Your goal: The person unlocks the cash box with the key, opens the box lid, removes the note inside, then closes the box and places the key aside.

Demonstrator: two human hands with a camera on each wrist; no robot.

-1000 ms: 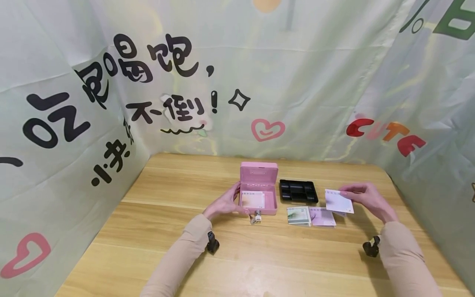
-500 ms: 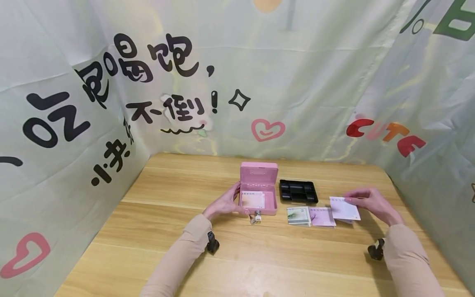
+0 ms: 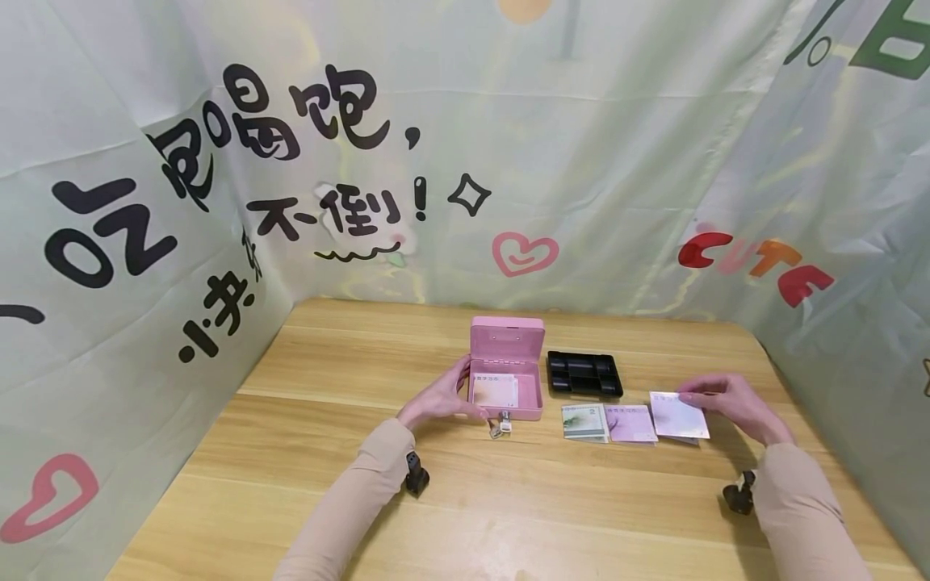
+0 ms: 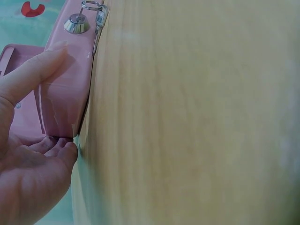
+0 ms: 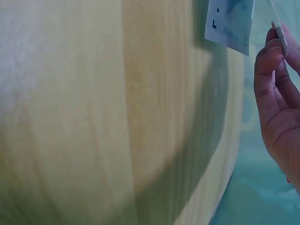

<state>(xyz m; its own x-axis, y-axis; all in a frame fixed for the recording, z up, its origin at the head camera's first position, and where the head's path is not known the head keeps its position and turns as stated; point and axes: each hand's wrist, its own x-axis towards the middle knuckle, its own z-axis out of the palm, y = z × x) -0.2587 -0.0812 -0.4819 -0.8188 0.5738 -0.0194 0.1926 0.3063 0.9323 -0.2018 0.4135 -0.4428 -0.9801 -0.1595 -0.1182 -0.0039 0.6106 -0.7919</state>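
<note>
My left hand (image 3: pixel 438 395) grips the front left corner of an open pink cash box (image 3: pixel 506 339), thumb on the front and fingers round the side. A pale banknote (image 3: pixel 496 390) lies inside it. In the left wrist view, a key ring (image 4: pixel 91 5) hangs at the metal lock (image 4: pixel 77 23) near my thumb (image 4: pixel 44 68). My right hand (image 3: pixel 730 402) pinches a whitish-purple banknote (image 3: pixel 679 414) by its upper right corner, close over the table. Another note (image 5: pixel 229 26) shows beneath it in the right wrist view, partly out of frame.
A green banknote pile (image 3: pixel 584 423) and a purple banknote pile (image 3: pixel 630 424) lie side by side, left of the held note. Behind them sits a black compartment tray (image 3: pixel 584 394). Printed curtains enclose the wooden table (image 3: pixel 552 500) at the back and sides.
My right hand has moved right and lower with the banknote, which now lies lower beside the purple pile. My left hand has stayed on the cash box.
</note>
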